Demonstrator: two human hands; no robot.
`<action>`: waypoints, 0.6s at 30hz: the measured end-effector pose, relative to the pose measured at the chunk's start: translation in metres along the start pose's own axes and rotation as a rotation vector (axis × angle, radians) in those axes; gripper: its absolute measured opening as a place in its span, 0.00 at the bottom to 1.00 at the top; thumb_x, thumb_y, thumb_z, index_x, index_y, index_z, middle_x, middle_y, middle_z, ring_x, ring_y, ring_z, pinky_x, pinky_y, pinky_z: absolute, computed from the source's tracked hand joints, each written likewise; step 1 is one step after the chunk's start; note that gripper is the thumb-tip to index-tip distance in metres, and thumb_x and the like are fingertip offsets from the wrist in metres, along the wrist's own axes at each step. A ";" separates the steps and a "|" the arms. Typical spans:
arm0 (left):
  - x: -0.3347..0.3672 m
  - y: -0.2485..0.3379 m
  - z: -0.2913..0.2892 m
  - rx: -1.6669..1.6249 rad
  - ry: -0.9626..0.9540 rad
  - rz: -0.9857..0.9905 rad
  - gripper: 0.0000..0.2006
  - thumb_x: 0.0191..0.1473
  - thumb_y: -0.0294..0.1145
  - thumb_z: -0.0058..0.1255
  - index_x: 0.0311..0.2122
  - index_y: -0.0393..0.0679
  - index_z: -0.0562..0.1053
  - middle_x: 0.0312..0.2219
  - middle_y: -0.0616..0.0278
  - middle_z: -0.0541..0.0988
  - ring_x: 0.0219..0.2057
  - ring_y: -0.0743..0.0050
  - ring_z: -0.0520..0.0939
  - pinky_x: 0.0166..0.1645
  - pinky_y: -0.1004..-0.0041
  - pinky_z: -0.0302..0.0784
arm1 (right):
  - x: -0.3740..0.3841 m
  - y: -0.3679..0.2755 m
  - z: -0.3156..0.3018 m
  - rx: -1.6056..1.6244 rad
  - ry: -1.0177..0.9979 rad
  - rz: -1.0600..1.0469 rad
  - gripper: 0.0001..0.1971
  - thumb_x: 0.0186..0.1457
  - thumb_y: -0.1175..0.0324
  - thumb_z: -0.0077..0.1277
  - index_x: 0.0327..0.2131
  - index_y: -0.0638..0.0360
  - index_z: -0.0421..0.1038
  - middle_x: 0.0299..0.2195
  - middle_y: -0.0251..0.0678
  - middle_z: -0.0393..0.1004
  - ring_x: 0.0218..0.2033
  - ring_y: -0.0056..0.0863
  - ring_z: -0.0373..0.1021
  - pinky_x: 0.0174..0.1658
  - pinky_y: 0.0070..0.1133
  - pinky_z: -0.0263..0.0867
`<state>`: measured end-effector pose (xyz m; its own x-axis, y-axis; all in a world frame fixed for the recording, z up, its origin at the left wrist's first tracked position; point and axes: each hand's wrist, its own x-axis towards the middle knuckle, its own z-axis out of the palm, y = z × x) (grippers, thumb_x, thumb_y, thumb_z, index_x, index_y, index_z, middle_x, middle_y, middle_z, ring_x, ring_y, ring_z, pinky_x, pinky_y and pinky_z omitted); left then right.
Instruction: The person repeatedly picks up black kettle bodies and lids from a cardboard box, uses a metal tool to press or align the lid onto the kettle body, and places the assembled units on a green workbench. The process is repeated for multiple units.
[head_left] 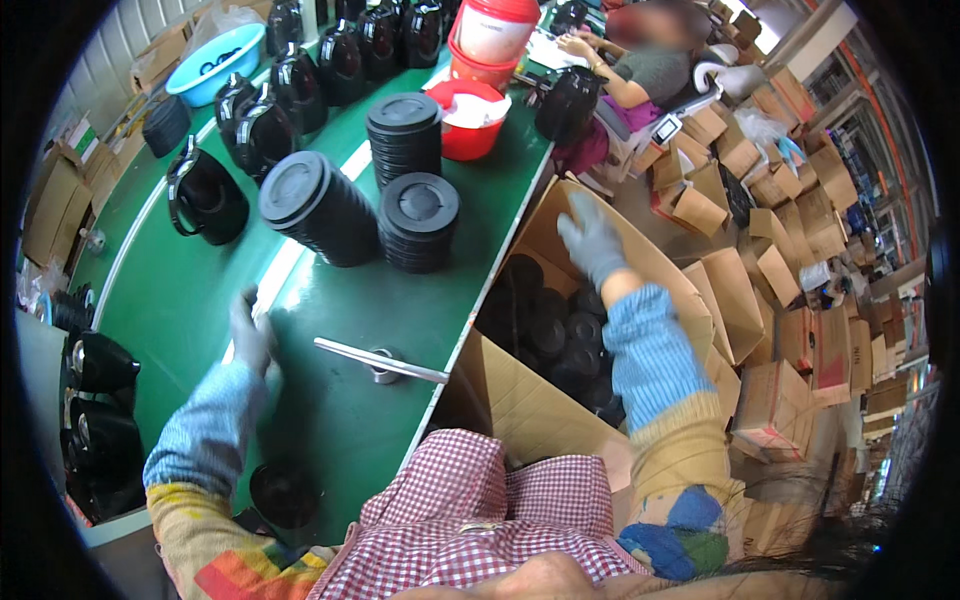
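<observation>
We see both hands in grey gloves. Left hand [252, 335] is over the green table [345, 430], left of centre, fingers straight and close together; can't tell whether it touches the surface. Right hand [592, 240] is spread, slightly blurred, just over the far part of an open cardboard box [540, 400] right of the table. In that box we see a heap of black round plastic parts [548, 335].

On the table, beyond the left hand, we count three stacks of black lids: the left stack [315, 205] leaning, the far stack [404, 145] and the right stack [418, 225], close together. Near the table's right edge lies a flat metal bar [345, 350] with a metal ring [385, 373] beside it. Nearer, on the left, we have a dark disc [285, 493].

Far left: one black jug [212, 205] apart from a cluster of black jugs [298, 90], then a light-blue basin [215, 65]. Far side: red bucket [470, 122]. Far right: a seated co-worker [655, 75] and cartons [790, 405].
</observation>
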<state>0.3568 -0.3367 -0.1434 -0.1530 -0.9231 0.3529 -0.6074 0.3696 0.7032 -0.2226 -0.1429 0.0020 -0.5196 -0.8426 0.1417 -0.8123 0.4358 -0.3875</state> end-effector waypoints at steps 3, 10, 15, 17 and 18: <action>-0.059 0.068 0.001 0.139 -0.291 0.035 0.24 0.53 0.16 0.46 0.57 0.41 0.67 0.56 0.45 0.71 0.57 0.47 0.73 0.63 0.59 0.66 | 0.086 0.021 0.001 -0.158 0.186 -0.061 0.40 0.56 0.46 0.50 0.69 0.49 0.53 0.70 0.42 0.51 0.64 0.49 0.61 0.64 0.38 0.59; -0.063 0.090 0.004 0.464 -0.414 0.130 0.29 0.46 0.24 0.49 0.58 0.43 0.68 0.63 0.44 0.64 0.64 0.37 0.61 0.69 0.48 0.54 | 0.218 0.051 0.015 -0.286 0.338 -0.079 0.54 0.50 0.44 0.58 0.73 0.46 0.38 0.74 0.40 0.37 0.67 0.50 0.57 0.65 0.39 0.58; -0.066 0.092 -0.001 0.503 -0.456 0.071 0.29 0.45 0.27 0.48 0.58 0.43 0.69 0.63 0.43 0.63 0.64 0.34 0.60 0.69 0.46 0.53 | 0.288 0.038 -0.017 -0.329 0.226 -0.021 0.61 0.46 0.43 0.62 0.73 0.44 0.28 0.75 0.38 0.32 0.61 0.52 0.65 0.60 0.41 0.65; -0.063 0.089 0.002 0.465 -0.450 0.129 0.31 0.42 0.27 0.48 0.58 0.43 0.69 0.63 0.42 0.63 0.64 0.33 0.60 0.69 0.44 0.53 | 0.321 0.057 -0.017 -0.256 0.249 -0.169 0.64 0.45 0.45 0.64 0.72 0.46 0.25 0.75 0.43 0.30 0.65 0.53 0.60 0.64 0.40 0.61; -0.060 0.089 0.005 0.443 -0.448 0.138 0.31 0.42 0.27 0.48 0.57 0.43 0.68 0.63 0.41 0.63 0.64 0.33 0.60 0.69 0.44 0.53 | 0.335 0.067 -0.015 -0.233 0.204 -0.136 0.65 0.45 0.46 0.65 0.72 0.48 0.25 0.74 0.46 0.30 0.68 0.52 0.55 0.66 0.38 0.58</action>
<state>0.3084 -0.2489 -0.1053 -0.5050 -0.8608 0.0628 -0.8086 0.4973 0.3144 -0.4555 -0.3910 0.0373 -0.4259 -0.8273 0.3663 -0.9041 0.4045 -0.1375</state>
